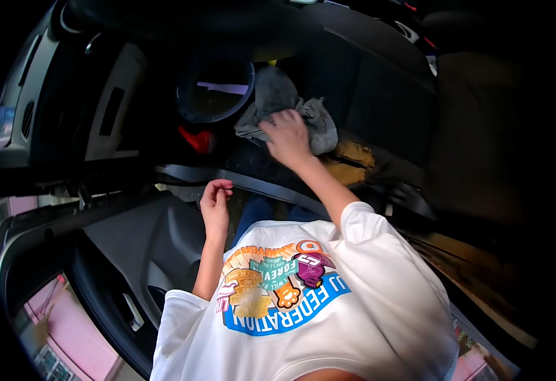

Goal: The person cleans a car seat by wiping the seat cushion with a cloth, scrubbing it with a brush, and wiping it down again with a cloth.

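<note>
My right hand [287, 136] is on a crumpled grey cloth [322, 124], its fingers bent into the folds. The cloth lies bunched at the front edge of a dark car seat [386, 95], beside a round clear bucket [247, 95]. Nearer my body, my left hand [216, 195] hangs over the door sill [252, 184] with loosely bent fingers and nothing in it. A patch of torn yellow-brown foam [351, 162] shows at the seat edge, just right of my right wrist.
A red object [195, 138] lies in the dark footwell below the bucket. The opened car door [144, 247] with its inner panel stands on my left. The dashboard side [113, 101] rises at the upper left.
</note>
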Tool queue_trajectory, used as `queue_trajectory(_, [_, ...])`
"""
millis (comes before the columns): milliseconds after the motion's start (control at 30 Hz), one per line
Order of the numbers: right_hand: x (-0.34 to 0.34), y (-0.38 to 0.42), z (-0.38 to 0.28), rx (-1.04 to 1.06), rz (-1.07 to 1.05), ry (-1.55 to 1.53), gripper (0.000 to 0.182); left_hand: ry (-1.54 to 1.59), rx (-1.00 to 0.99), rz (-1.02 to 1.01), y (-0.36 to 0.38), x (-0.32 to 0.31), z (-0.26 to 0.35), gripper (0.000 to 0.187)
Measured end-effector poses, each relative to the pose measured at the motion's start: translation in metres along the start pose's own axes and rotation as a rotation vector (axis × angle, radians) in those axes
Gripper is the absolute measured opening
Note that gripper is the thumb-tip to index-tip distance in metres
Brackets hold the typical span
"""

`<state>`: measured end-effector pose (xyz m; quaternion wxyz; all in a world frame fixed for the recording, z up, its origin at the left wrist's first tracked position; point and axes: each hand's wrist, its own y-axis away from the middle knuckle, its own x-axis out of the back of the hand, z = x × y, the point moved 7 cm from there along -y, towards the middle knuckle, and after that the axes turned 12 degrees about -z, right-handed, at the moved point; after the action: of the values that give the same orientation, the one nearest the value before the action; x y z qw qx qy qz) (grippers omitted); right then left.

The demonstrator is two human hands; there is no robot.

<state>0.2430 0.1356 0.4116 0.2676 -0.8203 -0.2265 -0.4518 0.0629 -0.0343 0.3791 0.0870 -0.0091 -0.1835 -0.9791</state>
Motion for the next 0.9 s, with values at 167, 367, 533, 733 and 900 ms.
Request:
queue_trajectory(167, [0.070,0.068,0.128,-0.400,0.083,0.266,0.034,0.006,-0.008,-0.017,0.002,0.003,0.003,0.022])
queue_trajectory(367, [0.157,0.151,0.217,-0.677,0.646,-1.653,0.032,0.061,-0.015,-0.039,0.002,-0.008,0.005,0.023])
queue_trajectory(533, [0.177,0.190,0.156,-0.424,0.844,-2.160,0.047,-0.024,-0.034,-0.208,-0.007,-0.057,0.027,0.022])
queue_trajectory(733, [0.191,0.225,0.104,-0.144,0.786,-2.332,0.044,-0.010,-0.063,-0.378,-0.005,-0.116,0.036,0.019])
queue_trajectory(900, [0.174,0.285,0.031,-0.603,1.004,-2.020,0.049,-0.115,-0.027,-0.684,0.009,-0.157,0.053,0.018])
